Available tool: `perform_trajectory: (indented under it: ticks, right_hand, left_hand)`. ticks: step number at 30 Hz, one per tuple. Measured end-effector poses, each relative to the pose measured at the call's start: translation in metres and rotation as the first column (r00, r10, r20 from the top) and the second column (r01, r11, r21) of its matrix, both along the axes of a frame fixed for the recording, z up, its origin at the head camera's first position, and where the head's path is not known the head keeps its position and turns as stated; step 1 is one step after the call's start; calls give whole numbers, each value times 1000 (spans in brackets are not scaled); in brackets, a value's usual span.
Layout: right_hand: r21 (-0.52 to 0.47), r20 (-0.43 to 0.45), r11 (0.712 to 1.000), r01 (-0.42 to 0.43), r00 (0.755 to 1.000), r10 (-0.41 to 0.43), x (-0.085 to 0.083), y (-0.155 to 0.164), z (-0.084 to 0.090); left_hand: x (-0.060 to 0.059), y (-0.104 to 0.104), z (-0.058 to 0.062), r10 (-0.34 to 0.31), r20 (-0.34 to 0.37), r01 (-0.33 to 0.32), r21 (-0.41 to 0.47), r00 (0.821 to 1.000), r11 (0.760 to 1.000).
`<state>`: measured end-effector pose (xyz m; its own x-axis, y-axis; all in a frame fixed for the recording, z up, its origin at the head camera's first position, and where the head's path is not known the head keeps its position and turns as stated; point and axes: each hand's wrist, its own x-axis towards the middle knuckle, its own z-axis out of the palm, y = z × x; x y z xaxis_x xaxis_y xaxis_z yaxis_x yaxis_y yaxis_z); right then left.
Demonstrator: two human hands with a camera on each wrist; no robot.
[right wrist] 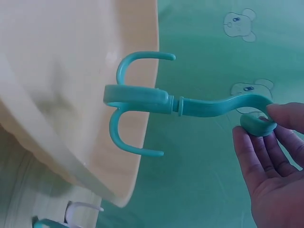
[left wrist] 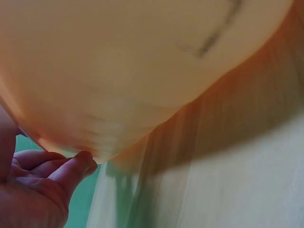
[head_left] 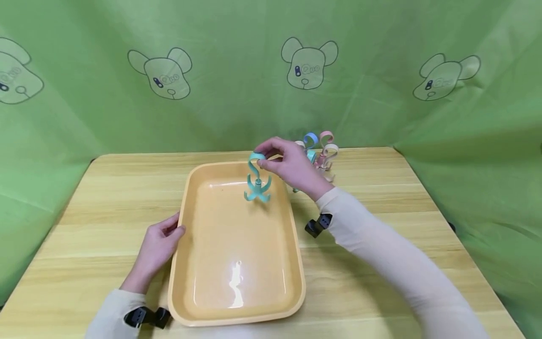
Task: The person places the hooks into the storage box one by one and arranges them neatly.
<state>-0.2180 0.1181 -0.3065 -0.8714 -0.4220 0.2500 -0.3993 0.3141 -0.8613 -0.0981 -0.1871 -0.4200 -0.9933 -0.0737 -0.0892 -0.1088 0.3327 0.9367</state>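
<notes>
A teal multi-prong hanging hook (head_left: 257, 188) hangs over the far right part of an orange tray (head_left: 237, 235). My right hand (head_left: 292, 165) pinches its curved top between thumb and fingers, and the right wrist view shows the hook (right wrist: 204, 107) with its prongs spread beside the tray rim. My left hand (head_left: 158, 247) grips the tray's left rim; in the left wrist view its fingers (left wrist: 71, 171) pinch the edge from the side. The tray's underside (left wrist: 118, 71) fills most of that view.
Several more hooks in blue, pink (head_left: 326, 136), white and teal stand bunched on the wooden table (head_left: 360, 207) at the back, partly hidden behind the right hand. A green curtain (head_left: 237, 117) with printed bear heads rises behind the table and along its sides.
</notes>
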Motion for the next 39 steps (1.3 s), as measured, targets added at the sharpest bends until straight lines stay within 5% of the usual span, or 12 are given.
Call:
perform_trajectory:
  ticks: [18,39]
  right_hand:
    - [195,49,978,-75,997,67,-17,-56,-18]
    - [216,74,973,-77,995,62,-22,-89,-35]
  left_hand:
    - [0,-3,0,-3,-2,3,-10,1000,1000]
    - [-2,-2,1,-18,-17,19,18,1000,1000]
